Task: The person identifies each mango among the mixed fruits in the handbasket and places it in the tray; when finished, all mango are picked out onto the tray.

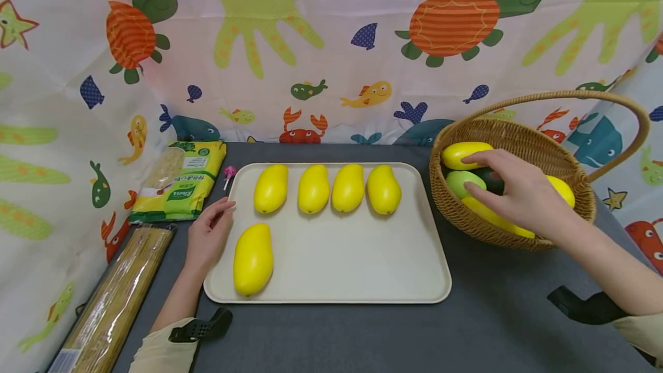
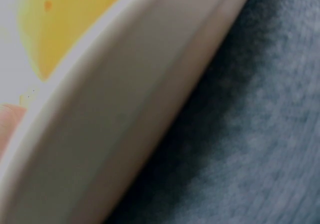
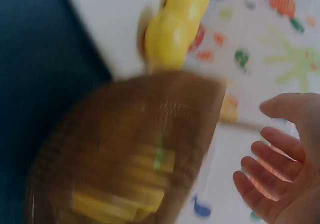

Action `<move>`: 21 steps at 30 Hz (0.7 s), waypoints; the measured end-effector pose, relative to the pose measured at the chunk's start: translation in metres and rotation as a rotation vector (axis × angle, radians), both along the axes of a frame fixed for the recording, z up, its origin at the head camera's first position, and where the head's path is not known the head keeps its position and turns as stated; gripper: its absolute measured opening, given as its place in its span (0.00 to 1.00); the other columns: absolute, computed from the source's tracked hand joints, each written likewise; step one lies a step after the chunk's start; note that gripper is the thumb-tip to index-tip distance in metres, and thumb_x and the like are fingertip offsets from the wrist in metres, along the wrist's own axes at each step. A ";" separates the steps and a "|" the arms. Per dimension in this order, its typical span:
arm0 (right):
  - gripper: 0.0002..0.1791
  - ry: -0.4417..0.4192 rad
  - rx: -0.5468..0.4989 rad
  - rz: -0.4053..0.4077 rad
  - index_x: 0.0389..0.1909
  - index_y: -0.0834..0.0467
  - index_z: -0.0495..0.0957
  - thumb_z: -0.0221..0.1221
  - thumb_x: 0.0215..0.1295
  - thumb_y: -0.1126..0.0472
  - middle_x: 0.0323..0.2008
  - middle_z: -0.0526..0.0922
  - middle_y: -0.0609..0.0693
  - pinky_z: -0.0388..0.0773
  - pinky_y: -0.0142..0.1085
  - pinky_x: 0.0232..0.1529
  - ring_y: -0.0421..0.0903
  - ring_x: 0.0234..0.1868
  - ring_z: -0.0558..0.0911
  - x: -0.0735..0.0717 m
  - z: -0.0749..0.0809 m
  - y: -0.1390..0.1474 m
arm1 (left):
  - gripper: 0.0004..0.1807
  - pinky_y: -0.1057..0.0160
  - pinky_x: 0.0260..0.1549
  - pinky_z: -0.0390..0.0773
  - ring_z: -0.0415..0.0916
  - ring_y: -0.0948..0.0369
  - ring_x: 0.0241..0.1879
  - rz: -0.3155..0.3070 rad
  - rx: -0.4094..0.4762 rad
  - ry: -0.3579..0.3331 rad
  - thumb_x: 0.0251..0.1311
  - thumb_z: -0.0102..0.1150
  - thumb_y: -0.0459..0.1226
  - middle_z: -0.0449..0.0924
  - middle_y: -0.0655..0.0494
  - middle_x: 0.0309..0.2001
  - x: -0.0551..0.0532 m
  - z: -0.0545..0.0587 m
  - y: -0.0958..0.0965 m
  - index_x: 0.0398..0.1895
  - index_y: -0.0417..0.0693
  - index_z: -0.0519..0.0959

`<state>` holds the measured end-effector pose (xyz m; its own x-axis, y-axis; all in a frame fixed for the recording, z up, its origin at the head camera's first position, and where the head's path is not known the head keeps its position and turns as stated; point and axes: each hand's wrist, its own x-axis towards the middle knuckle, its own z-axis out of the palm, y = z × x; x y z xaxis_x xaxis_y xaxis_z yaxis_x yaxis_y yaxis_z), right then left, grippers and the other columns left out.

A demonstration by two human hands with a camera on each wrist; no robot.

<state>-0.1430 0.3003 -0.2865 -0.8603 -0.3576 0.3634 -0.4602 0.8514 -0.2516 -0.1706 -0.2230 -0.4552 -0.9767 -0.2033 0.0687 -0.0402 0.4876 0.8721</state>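
Over the wicker basket (image 1: 518,131) at the right, my right hand (image 1: 523,189) hovers with spread, slightly bent fingers. The right wrist view shows nothing in that hand (image 3: 285,159). Beneath it in the basket lie a yellow mango (image 1: 466,155), a green fruit (image 1: 464,183), a dark green one (image 1: 489,178) and more yellow fruit, partly hidden by the hand. My left hand (image 1: 209,235) rests loosely curled at the left rim of the cream tray (image 1: 352,263). Several yellow mangoes stand in a row along the tray's back, and another mango (image 1: 253,259) lies at its front left.
Left of the tray lie a yellow-green food packet (image 1: 178,180), a pink lollipop (image 1: 229,172) and a long pack of dry noodles (image 1: 116,298). A cloth printed with sea animals (image 1: 331,114) hangs behind the grey table (image 1: 331,338). The basket's handle (image 1: 575,95) arches up.
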 end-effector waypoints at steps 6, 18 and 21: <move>0.26 -0.151 0.137 -0.148 0.55 0.66 0.74 0.67 0.59 0.59 0.52 0.75 0.67 0.70 0.63 0.47 0.65 0.52 0.73 -0.016 0.003 0.044 | 0.19 0.61 0.60 0.70 0.67 0.58 0.64 0.003 0.006 -0.002 0.71 0.50 0.46 0.69 0.59 0.67 0.000 -0.001 0.000 0.59 0.51 0.79; 0.39 -0.494 0.373 -0.252 0.57 0.78 0.66 0.64 0.61 0.48 0.53 0.67 0.79 0.68 0.67 0.48 0.72 0.50 0.69 -0.041 0.005 0.101 | 0.19 0.65 0.58 0.70 0.67 0.60 0.64 0.002 0.016 0.004 0.71 0.51 0.46 0.69 0.60 0.67 0.000 0.000 0.001 0.59 0.51 0.79; 0.42 -0.556 0.404 -0.257 0.57 0.79 0.65 0.65 0.58 0.46 0.52 0.66 0.81 0.68 0.68 0.47 0.73 0.49 0.69 -0.043 0.002 0.106 | 0.19 0.66 0.58 0.71 0.67 0.60 0.64 0.001 0.017 0.004 0.71 0.51 0.46 0.69 0.60 0.67 0.001 0.000 0.000 0.59 0.51 0.79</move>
